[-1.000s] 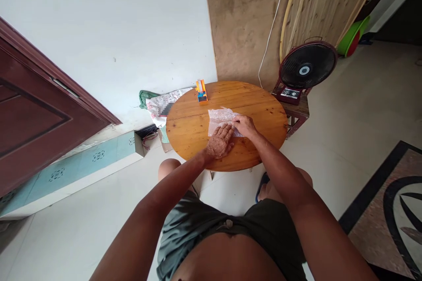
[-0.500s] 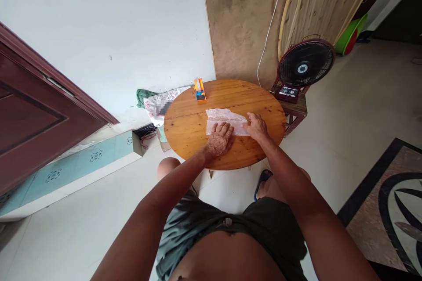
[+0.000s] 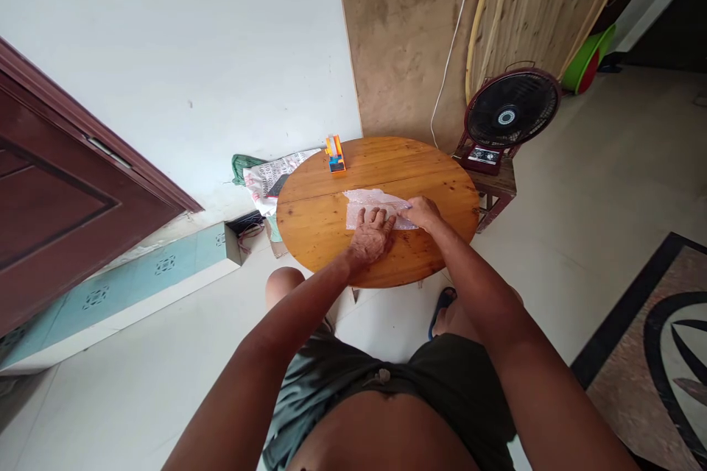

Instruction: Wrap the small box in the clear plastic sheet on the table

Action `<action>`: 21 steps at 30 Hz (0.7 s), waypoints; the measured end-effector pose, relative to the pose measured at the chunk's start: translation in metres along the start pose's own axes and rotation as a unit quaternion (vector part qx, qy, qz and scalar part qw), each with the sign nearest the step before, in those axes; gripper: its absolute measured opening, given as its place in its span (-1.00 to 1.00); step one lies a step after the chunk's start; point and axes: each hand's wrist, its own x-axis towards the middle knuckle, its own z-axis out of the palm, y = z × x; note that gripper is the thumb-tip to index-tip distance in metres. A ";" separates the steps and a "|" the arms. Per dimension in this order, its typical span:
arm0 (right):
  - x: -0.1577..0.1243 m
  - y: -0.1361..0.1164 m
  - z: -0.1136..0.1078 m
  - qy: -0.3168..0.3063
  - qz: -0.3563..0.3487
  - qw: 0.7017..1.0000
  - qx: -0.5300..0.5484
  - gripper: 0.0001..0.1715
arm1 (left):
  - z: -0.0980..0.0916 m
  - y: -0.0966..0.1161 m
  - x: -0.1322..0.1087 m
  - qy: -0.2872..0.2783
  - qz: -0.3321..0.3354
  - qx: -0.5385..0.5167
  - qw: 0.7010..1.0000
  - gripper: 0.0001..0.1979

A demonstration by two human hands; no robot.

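1. Since half a second ago, the right hand [image 3: 423, 212] has drawn in toward the left hand [image 3: 371, 234], and its fingers, which lay spread out flat, now look bent.
2. Compared with a second ago, the bubble wrap sheet [image 3: 369, 204] is no longer bunched and raised. It lies low and long across the surface [image 3: 320, 232].
3. That sheet sits near the middle of the round wooden surface, running left to right in front of the person.
4. The left hand is released, palm down and fingers together, pressing flat on the near edge of the sheet with the heel of the hand on bare wood.
5. The right hand rests on the right end of the sheet, just beside the left hand's fingertips. Its knuckles are raised, but whether it pinches the plastic or only presses on it I cannot tell.
6. A small orange and blue object [image 3: 335, 154] stands at the far edge of the surface, well apart from both hands.
7. Beyond the surface on the right, a dark round fan [image 3: 511, 116] sits on a low stool.
8. A printed sack [image 3: 269, 178] lies on the floor by the wall to the left, and a green basin [image 3: 586, 59] leans far off at the upper right.
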 end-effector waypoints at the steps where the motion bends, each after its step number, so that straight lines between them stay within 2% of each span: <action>1: 0.000 0.000 0.000 0.003 -0.005 1.000 -0.001 -0.61 | -0.001 0.001 0.000 -0.001 -0.001 0.003 1.000 -0.45; 6: 0.000 -0.001 0.001 0.030 -0.013 0.999 0.030 -0.67 | -0.005 0.004 0.005 -0.005 -0.011 0.009 1.000 -0.52; 11: -0.004 -0.004 0.008 0.046 0.011 0.988 0.148 -0.69 | -0.002 0.006 0.015 0.002 -0.031 0.018 0.999 -0.67; 17: -0.009 -0.009 0.010 0.017 0.048 0.956 0.289 -0.77 | 0.002 0.016 0.022 0.016 -0.063 0.035 0.997 -0.67; 21: -0.008 -0.009 0.012 0.014 0.067 0.946 0.316 -0.77 | -0.002 0.024 0.023 0.014 -0.082 0.036 0.996 -0.67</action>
